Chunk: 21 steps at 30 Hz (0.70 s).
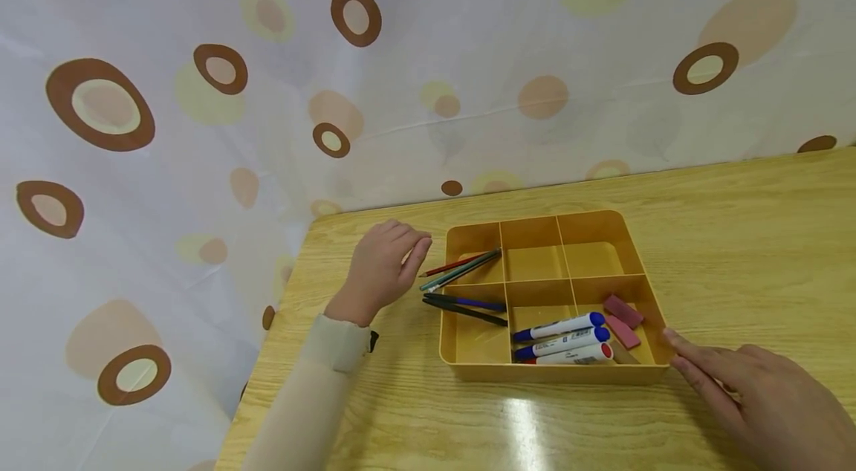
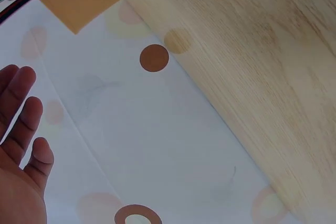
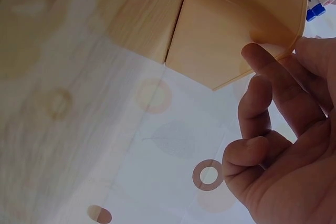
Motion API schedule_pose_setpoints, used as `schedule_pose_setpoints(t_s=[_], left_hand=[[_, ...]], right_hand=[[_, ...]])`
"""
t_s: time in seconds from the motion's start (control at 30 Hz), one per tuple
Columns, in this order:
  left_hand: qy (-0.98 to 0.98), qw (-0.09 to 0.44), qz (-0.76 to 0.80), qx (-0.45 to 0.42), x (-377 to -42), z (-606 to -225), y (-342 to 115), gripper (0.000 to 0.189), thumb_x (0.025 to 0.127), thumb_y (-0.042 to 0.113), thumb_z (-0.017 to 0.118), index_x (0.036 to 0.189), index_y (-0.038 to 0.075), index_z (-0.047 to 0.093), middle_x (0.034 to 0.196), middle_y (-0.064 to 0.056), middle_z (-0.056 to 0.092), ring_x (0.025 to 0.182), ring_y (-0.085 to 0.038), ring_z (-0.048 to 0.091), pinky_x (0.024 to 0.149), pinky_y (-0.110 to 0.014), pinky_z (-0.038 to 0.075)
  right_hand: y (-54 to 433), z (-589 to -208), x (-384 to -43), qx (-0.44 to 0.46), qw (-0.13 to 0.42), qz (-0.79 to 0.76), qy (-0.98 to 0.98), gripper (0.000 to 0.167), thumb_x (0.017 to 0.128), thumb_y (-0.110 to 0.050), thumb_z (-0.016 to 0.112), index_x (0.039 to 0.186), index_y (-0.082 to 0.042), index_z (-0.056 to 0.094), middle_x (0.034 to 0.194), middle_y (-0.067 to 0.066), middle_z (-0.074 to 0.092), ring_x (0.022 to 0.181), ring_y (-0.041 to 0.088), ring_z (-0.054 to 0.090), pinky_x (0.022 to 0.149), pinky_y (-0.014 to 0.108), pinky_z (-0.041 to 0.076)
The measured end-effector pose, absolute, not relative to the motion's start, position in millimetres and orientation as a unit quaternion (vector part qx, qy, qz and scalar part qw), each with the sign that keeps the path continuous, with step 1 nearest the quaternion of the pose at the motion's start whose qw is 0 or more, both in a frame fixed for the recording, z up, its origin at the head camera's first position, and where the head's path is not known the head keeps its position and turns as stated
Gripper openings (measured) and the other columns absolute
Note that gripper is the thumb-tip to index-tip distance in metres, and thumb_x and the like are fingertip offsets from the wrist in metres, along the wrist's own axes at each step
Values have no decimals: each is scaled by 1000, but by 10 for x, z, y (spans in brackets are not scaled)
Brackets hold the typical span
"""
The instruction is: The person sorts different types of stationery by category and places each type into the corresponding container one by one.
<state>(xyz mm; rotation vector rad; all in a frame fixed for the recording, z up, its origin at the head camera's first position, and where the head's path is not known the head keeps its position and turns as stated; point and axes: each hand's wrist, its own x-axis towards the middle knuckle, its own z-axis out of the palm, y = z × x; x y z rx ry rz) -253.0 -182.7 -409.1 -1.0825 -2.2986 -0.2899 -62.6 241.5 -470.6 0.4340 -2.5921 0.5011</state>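
Note:
A yellow divided organizer tray (image 1: 535, 374) sits on the table. Its near right corner is between the thumb and forefinger of my right hand (image 1: 762, 389); in the right wrist view, fingers (image 3: 278, 82) meet the tray's outer wall (image 3: 231, 19). My left hand (image 1: 384, 263) is left of the tray, holding nothing, its fingers loosely bent. Pencils (image 1: 461, 268) lean over the tray's left wall, with dark pens (image 1: 468, 307) in the compartment nearer me. Whiteboard markers (image 1: 565, 341) lie in the front middle, partly reaching the front right compartment, where pink erasers (image 1: 623, 322) rest.
The wooden table (image 1: 756, 248) extends right of the tray. Behind it and along its left side hangs a white curtain-like sheet (image 1: 401, 70) with brown and yellow circles. A tan piece (image 1: 622, 353) lies beside the markers.

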Motion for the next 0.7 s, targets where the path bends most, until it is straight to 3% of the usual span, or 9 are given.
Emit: schedule_pose_setpoints(t_s=[0.2,0.37,0.53,0.7], left_hand=[[-871,292,-134,-372,-2432,-4110,-1975,26,104,20,59,108,4,79,95,-8,79,87,-27,71,83,-43,59],[-890,272,-173,-321,-2262,-4155,-2098,33,107,23,55,123,0,72,109,-13,77,102,-32,70,93,-49,57],[-918,213,-212,-258,-2063,-4152,-2160,47,112,31,44,144,-1,57,130,-15,71,122,-35,63,104,-54,52],[-941,139,-244,-188,-1825,-4134,-2185,53,113,34,42,157,2,41,146,-14,61,136,-37,54,110,-58,45]], right_hand=[[2407,-4702,-616,150,226,181,-945,31,96,-28,75,117,-4,79,81,-1,79,61,0,44,52,28,41],[2394,-4691,-603,145,225,181,-946,31,97,-28,74,117,-4,78,78,-3,78,61,-2,39,51,26,37],[2406,-4689,-605,126,201,174,-956,33,94,-25,78,120,-5,77,75,-5,76,61,-1,37,51,25,35],[2418,-4711,-619,116,169,161,-965,38,89,-21,81,123,-7,76,89,2,81,63,1,40,52,25,39]])
